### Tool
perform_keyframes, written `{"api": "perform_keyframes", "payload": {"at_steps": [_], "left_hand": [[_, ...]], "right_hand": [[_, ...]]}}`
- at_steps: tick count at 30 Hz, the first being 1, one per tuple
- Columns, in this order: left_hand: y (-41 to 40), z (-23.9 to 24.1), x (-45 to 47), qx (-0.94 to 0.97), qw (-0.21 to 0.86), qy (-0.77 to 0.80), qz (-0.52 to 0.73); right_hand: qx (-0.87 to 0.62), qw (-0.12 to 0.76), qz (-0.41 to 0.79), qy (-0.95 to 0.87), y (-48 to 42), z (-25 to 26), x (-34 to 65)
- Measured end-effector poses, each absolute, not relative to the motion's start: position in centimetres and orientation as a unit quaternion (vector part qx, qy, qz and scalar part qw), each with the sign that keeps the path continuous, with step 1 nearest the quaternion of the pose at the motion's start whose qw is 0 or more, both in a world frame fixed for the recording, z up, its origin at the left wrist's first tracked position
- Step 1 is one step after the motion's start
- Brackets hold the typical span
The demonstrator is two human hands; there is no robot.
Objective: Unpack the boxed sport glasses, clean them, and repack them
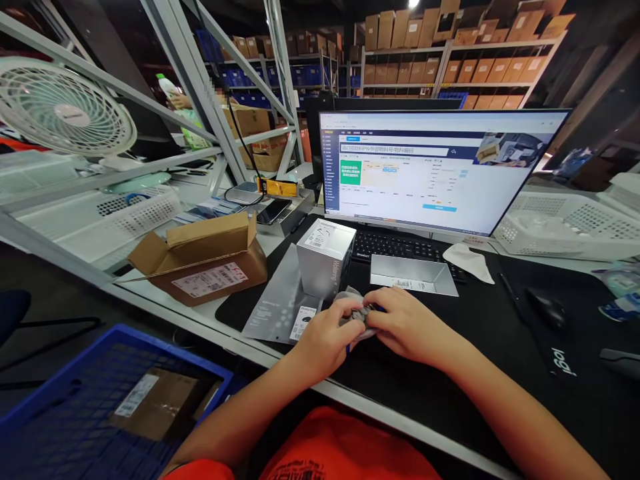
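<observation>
My left hand (327, 333) and my right hand (400, 323) meet over the black desk mat (500, 347), fingers closed together on a small grey cloth-like item (356, 312) with a dark part in it. Just behind the hands stands a grey product box (325, 257). A flat grey sleeve (280, 300) lies to its left. A grey box lid (413, 273) rests on the black keyboard (400, 247).
A monitor (435, 170) stands behind the keyboard. An open cardboard box (205, 257) sits at the left, a blue crate (100, 407) below it. A white fan (63, 107), white baskets (570, 223), a mouse (547, 307) and a white cloth (470, 260) are around.
</observation>
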State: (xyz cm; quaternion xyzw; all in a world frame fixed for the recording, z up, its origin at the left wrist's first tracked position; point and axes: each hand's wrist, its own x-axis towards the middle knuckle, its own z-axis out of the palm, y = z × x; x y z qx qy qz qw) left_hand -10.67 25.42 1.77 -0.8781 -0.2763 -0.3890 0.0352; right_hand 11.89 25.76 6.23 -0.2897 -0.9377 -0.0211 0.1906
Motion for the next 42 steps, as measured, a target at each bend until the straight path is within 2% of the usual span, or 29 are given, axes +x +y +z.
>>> {"api": "perform_keyframes", "payload": {"at_steps": [2,6,9,14,19,23,27,31,34,38,42], "left_hand": [[25.4,1.5,-11.0,-0.868,0.067,-0.255,-0.421],[25.6,0.9,-11.5,-0.843,0.065,-0.274,-0.458],[25.8,0.8,-11.6,-0.838,0.101,-0.332,-0.422],[25.7,1.2,-11.8,-0.825,0.218,-0.378,-0.36],[25.0,1.0,-11.8,-0.821,0.162,-0.367,-0.406],[24.8,0.1,-11.2,-0.817,0.134,-0.322,-0.459],[25.1,-0.3,-11.1,-0.816,0.098,-0.31,-0.479],[25.3,-0.1,-11.8,-0.823,0.145,-0.321,-0.447],[25.1,-0.2,-12.1,-0.808,0.163,-0.33,-0.46],[24.7,-1.1,-11.4,-0.804,0.115,-0.315,-0.491],[24.7,-2.6,-10.2,-0.778,0.066,-0.307,-0.544]], "right_hand": [[-0.295,0.183,-0.042,-0.937,26.0,6.6,12.4],[-0.322,0.146,-0.097,-0.93,26.2,7.0,13.1],[-0.336,0.113,-0.137,-0.925,25.9,7.0,12.8],[-0.348,0.112,-0.179,-0.913,25.8,7.1,12.6],[-0.345,0.157,-0.196,-0.904,26.2,6.9,12.7],[-0.331,0.216,-0.14,-0.908,26.0,6.3,12.2],[-0.324,0.19,-0.14,-0.916,26.2,6.4,12.5],[-0.342,0.143,-0.169,-0.913,26.6,7.4,13.9],[-0.35,0.188,-0.106,-0.911,26.2,8.0,14.4],[-0.356,0.241,0.061,-0.901,25.1,7.9,13.6],[-0.377,0.253,0.089,-0.887,24.4,7.1,12.3]]}}
